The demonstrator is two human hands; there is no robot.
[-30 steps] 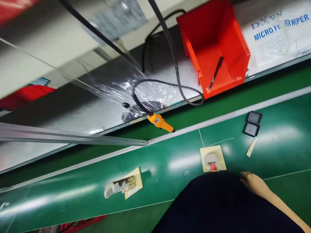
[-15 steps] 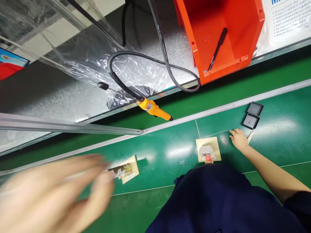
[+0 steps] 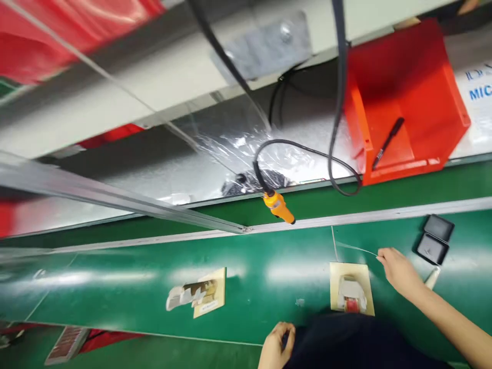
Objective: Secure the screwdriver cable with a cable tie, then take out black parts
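Right hand (image 3: 400,271) reaches out over the glossy green conveyor belt (image 3: 249,266), fingertips pinched at the near end of a thin white wire-like strand (image 3: 355,248) that lies on the belt just beyond the small beige card carrying a grey-and-red moulded part (image 3: 351,294). I take that card as my landmark. The strand runs from the fingertips toward the card's far-left corner; I cannot tell whether the pinch has closed on it or only touches it. I judge it very light, limp and slippery on this shiny belt, so it is best nipped at its end between thumb and forefinger tips, not scooped. To the right of the card sits an open black hinged case (image 3: 435,239), with a small cream stick (image 3: 431,278) just below it. Left hand (image 3: 277,346) rests left of the card at the belt's near edge, fingers curled against dark navy cloth (image 3: 357,343), holding nothing I can make out. Another beige card with a pale part (image 3: 198,295) lies well left.
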